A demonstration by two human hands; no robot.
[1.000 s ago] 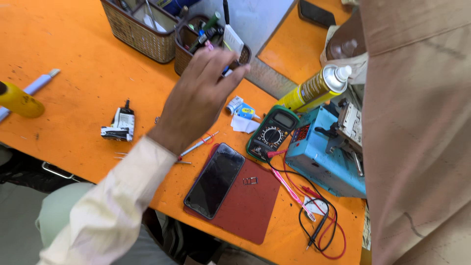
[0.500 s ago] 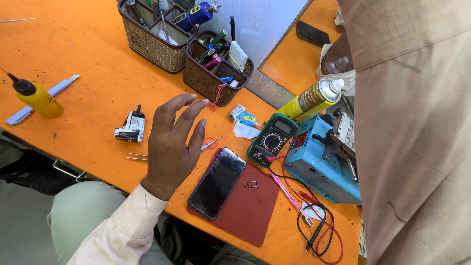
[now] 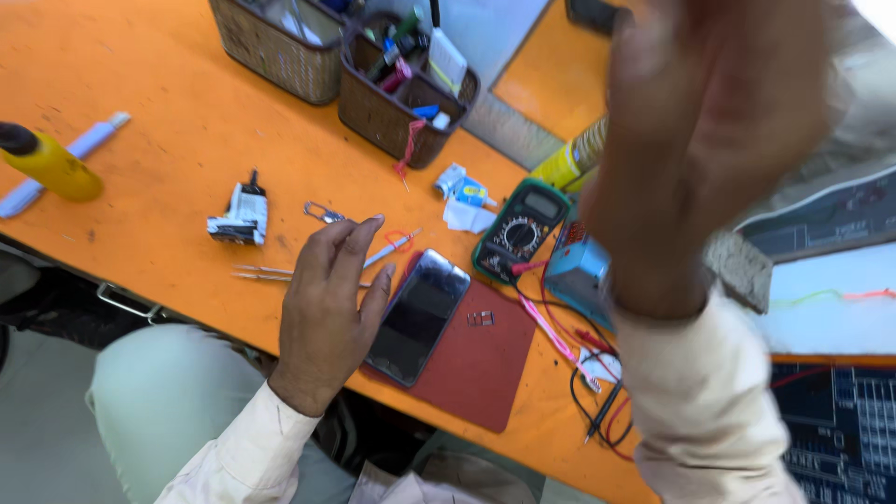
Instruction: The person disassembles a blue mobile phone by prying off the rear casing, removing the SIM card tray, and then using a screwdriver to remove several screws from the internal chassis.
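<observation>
Moved: right hand (image 3: 719,140) now raised, blurred, filling upper right; grip unclear.
Left hand (image 3: 331,299): spread flat on worktop (image 3: 168,149), lower centre, over tweezers (image 3: 261,273).
Phone (image 3: 418,315): just right, on red mat (image 3: 481,369).
Blocked: multimeter (image 3: 518,229) partly behind raised hand.

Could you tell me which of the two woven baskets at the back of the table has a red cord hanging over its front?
The darker, smaller basket, on the right of the lighter basket; the red cord dangles down its front.
</observation>
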